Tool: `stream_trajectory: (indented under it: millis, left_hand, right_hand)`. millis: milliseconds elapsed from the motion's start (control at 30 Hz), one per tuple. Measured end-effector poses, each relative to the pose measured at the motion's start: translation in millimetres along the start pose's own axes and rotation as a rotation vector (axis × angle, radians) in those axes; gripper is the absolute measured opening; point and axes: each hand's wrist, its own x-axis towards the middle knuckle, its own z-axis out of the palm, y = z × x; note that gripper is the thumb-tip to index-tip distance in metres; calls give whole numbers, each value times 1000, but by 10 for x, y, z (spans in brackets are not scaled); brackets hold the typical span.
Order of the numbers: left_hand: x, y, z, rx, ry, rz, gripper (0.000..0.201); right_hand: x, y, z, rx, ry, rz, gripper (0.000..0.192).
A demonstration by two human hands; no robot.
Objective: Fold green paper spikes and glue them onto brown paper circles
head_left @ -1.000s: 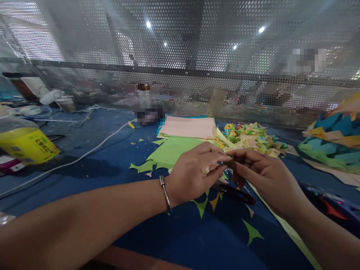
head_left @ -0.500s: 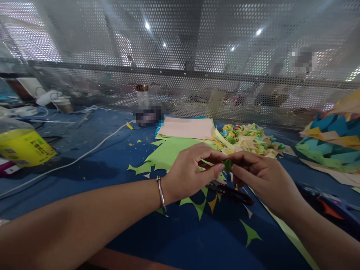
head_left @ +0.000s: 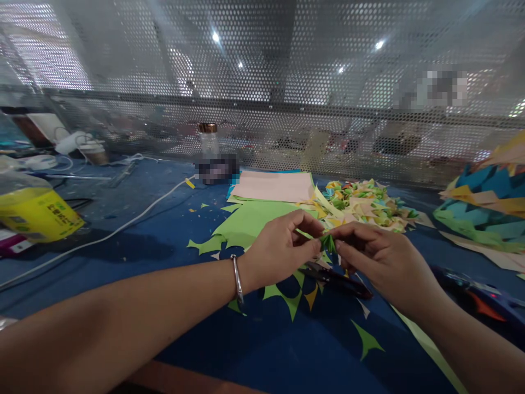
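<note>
Between my two hands is a small piece of folded green paper [head_left: 328, 244], its pleats fanned out. My left hand [head_left: 283, 246] pinches its left side with thumb and fingers. On the other side my right hand [head_left: 375, 254] grips it with thumb and forefinger. Under the hands lies a dark-handled tool [head_left: 338, 280], partly hidden, whose kind I cannot make out. Green paper offcuts [head_left: 289, 301] and a yellow scrap [head_left: 311, 298] surround it on the blue table [head_left: 262, 355]. Behind my left hand is a green paper sheet [head_left: 246, 221].
A pile of small folded papers [head_left: 369, 205] lies beyond my right hand, near stacked pink sheets [head_left: 273, 186]. At far right stands a layered paper piece [head_left: 484, 202], with a dark blue tool [head_left: 479, 301] below. A yellow-labelled bottle [head_left: 36, 213] and white cable [head_left: 123, 227] occupy the left.
The green paper has been spread wider, so several pleats now show. My left hand has shifted slightly left, and my right hand stays almost in place.
</note>
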Motion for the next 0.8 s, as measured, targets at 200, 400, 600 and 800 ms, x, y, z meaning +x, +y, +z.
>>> stream_trajectory:
  millis: [200, 400, 600, 800]
  left_hand:
    - [39, 22, 18, -105, 9, -75, 17]
    - [16, 56, -18, -15, -6, -34, 14]
    - [13, 96, -24, -27, -10, -47, 15]
    - [37, 147, -14, -234, -6, -236, 16]
  right_hand:
    - [-3, -34, 12, 5, -62, -2, 22]
    - [-51, -90, 49, -17, -12, -18, 19]
    - [-64, -138, 61, -38, 27, -30, 18]
    - [-56, -122, 49, -16, -6, -72, 15]
